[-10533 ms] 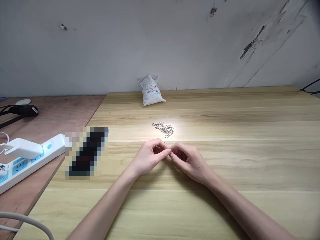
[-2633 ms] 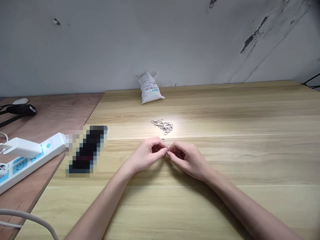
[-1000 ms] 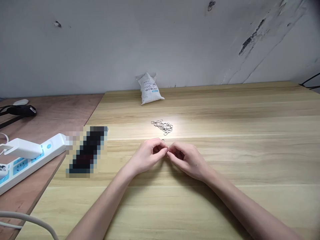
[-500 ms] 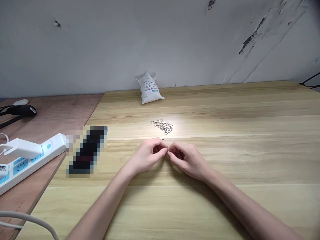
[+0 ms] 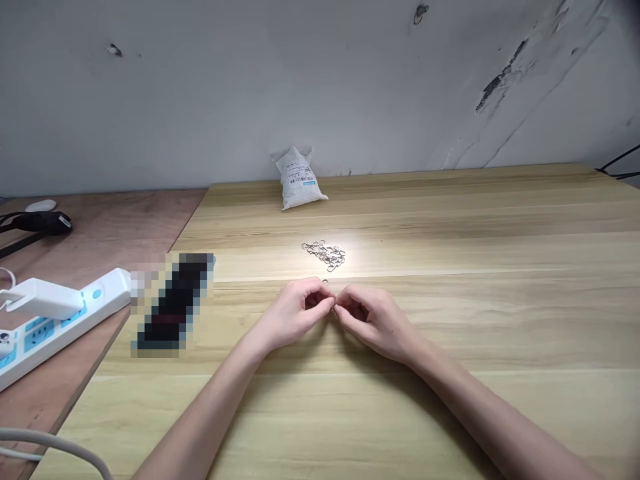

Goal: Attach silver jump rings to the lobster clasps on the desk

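Note:
My left hand [image 5: 301,312] and my right hand [image 5: 375,320] meet fingertip to fingertip above the table, each closed in a pinch. A bit of a small metal ring [image 5: 335,313] shows below the touching fingertips; the rest of it is covered by the fingers. Just behind my left fingers, a loose metal loop [image 5: 325,282] peeks out, partly hidden. Farther back lies a small heap of silvery metal rings and clasps [image 5: 327,255], tangled together on the wood.
A white plastic packet [image 5: 300,180] with a printed label stands against the wall. At the left lies a blurred-out dark phone-like slab [image 5: 173,303]. Beyond the table's left edge are a white power strip [image 5: 107,293] with a plugged-in charger, a black cable [image 5: 45,223] and a pale cable [image 5: 60,439].
Both hands keep their pinch in nearly the same place. The whole view has shifted very slightly; the heap and the packet have not moved on the table.

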The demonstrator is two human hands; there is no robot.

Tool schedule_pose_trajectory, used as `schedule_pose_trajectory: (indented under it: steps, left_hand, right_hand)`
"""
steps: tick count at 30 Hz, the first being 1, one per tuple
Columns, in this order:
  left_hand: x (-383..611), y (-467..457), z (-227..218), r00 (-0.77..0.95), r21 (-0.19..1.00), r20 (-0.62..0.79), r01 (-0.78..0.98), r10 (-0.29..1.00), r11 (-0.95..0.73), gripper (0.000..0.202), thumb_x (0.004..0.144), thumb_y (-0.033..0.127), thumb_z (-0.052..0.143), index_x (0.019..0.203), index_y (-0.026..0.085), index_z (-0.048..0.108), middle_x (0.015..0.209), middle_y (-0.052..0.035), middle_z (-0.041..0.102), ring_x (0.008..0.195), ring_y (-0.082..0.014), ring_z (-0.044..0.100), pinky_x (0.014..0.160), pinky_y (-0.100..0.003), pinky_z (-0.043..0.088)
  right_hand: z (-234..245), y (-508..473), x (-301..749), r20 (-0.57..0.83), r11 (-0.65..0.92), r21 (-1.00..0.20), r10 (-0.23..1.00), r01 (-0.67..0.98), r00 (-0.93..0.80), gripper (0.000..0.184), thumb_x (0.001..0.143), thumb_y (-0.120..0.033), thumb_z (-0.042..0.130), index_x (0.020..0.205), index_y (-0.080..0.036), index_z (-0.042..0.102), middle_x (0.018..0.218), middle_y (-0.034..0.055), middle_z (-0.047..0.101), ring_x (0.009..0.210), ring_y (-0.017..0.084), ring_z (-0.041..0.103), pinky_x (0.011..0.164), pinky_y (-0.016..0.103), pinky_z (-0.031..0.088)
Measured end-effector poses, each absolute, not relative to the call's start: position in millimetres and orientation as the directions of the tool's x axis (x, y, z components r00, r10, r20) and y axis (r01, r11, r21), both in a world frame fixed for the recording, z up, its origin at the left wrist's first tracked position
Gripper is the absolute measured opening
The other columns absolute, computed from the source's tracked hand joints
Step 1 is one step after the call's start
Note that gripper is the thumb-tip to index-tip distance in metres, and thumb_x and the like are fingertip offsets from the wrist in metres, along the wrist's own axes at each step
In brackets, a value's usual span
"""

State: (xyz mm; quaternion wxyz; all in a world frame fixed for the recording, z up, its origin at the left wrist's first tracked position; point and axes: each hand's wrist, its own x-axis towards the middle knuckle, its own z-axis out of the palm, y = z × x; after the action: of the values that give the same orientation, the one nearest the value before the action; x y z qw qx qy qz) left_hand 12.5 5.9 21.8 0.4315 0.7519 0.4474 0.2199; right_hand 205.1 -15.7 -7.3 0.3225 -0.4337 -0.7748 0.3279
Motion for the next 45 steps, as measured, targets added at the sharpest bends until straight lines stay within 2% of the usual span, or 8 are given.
schedule_pose_trajectory:
  steps: [45]
  left_hand:
    - [11.2,7.0,21.5,0.507,0.858,-0.035,0.457,0.861,-0.234,0.02,0.09,0.028,0.053,0.085,0.018,0.069,0.084,-0.0028,0.068,0.077,-0.0151,0.059,0.068,-0.026,0.043]
  right_hand:
    - [-5.8,-16.5,203.6,0.229,0.405,-0.803,0.887,0.437,-0.401,0.014,0.09,-0.023,0.05,0.079,-0.018,0.056,0.064,-0.0013,0.054,0.054,0.009,0.044,0.051,0.022,0.035]
